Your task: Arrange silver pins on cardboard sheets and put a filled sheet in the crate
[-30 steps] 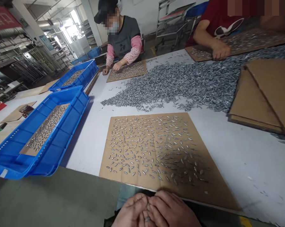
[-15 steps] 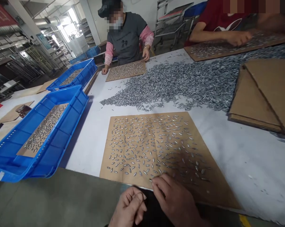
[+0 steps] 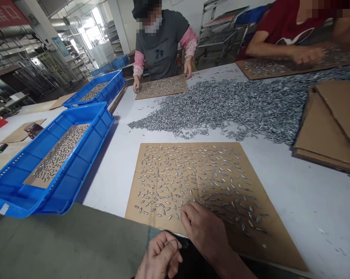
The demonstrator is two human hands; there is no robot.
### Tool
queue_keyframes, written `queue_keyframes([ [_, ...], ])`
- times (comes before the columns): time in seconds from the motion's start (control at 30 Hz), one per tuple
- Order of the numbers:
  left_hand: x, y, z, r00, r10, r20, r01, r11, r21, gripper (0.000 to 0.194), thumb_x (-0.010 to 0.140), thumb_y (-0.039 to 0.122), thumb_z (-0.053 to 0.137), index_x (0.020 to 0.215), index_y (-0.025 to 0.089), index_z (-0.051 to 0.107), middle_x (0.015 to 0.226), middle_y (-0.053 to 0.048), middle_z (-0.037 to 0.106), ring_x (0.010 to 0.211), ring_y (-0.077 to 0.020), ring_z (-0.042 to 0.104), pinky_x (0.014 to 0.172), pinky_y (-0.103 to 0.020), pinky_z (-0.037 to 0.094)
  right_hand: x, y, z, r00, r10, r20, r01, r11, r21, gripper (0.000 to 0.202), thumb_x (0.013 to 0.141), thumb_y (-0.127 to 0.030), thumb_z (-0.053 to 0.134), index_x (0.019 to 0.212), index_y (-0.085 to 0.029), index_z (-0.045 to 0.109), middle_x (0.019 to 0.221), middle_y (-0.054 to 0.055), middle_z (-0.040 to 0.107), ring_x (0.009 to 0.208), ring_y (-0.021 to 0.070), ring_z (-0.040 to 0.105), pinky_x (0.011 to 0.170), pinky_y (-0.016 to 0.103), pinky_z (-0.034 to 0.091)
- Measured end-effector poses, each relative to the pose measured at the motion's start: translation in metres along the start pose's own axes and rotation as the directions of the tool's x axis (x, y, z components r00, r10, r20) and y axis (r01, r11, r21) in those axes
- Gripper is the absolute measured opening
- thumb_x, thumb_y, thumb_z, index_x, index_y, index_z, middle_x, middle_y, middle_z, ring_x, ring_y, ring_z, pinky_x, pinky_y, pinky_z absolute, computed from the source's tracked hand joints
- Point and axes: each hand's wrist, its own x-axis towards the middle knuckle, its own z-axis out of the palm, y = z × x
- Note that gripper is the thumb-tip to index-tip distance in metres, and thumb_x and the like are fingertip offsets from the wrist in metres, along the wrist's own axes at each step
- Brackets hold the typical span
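Note:
A cardboard sheet (image 3: 169, 190) lies in front of me, covered with many small, silvery spindle-shaped metal pieces (image 3: 190, 192) in loose rows. My right hand (image 3: 202, 228) rests over its near edge, fingers curled down among the pieces; whatever is between the fingertips is hidden. Just off the table's front edge, my left hand (image 3: 161, 254) is curled closed with thumb against fingers. Its contents, if any, do not show. Beyond the sheet spreads a large heap of the same metal pieces (image 3: 221, 104).
Blue crates (image 3: 90, 155) stand on the left, holding cardboard with pieces. Stacked cardboard (image 3: 331, 128) lies at the right. Across the table, a person in grey (image 3: 166, 46) holds a filled sheet (image 3: 163, 87); another in dark red (image 3: 268, 31) reaches over a sheet (image 3: 250, 69).
My right hand has moved slightly up and left onto the cardboard near its front edge. The left hand stays curled. The whole view has shifted a little.

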Motion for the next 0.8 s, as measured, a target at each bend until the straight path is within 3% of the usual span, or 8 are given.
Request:
queue_keyframes([
  [0.1,0.001,-0.003,-0.003,1.0,0.002,-0.017,-0.002,1.0,-0.013,0.057,0.08,0.07,0.077,0.085,0.016,0.06,0.063,0.002,0.062,0.037,-0.0023,0.034,0.041,-0.023,0.018,-0.001,0.0,-0.004,1.0,-0.01,0.026,0.01,1.0,-0.001,0.029,0.101,-0.014,0.048,0.079,-0.024,0.064,0.074,-0.001,0.067,0.07,0.015,0.065,0.066,0.028,0.039],
  [0.3,-0.001,0.006,-0.002,1.0,-0.003,-0.022,0.003,0.999,-0.034,0.057,0.079,0.069,0.078,0.084,0.016,0.059,0.066,0.002,0.063,0.038,-0.001,0.034,0.042,-0.022,0.018,-0.018,0.001,-0.017,0.997,-0.026,-0.066,0.023,0.998,-0.052,0.039,0.108,-0.024,0.037,0.08,-0.025,0.065,0.069,-0.001,0.064,0.061,0.0134,0.062,0.06,0.028,0.036],
  [0.63,0.003,-0.004,0.0,1.0,0.011,-0.003,-0.011,0.999,-0.048,0.056,0.079,0.069,0.078,0.084,0.016,0.06,0.062,0.002,0.062,0.037,-0.0022,0.032,0.041,-0.023,0.018,-0.016,-0.002,0.0,0.999,-0.043,0.013,0.044,0.993,-0.112,0.029,0.092,-0.004,0.051,0.074,-0.025,0.059,0.068,-0.001,0.062,0.062,0.0161,0.059,0.062,0.031,0.036],
  [0.8,0.001,0.0,-0.003,1.0,-0.006,0.015,0.006,0.999,-0.042,0.053,0.083,0.066,0.077,0.088,0.015,0.061,0.067,0.001,0.064,0.039,-0.0022,0.036,0.043,-0.023,0.02,-0.019,-0.001,-0.002,0.999,-0.027,-0.018,0.025,0.994,-0.102,0.032,0.096,-0.006,0.048,0.072,-0.025,0.058,0.066,-0.001,0.061,0.059,0.0157,0.059,0.059,0.032,0.034],
])
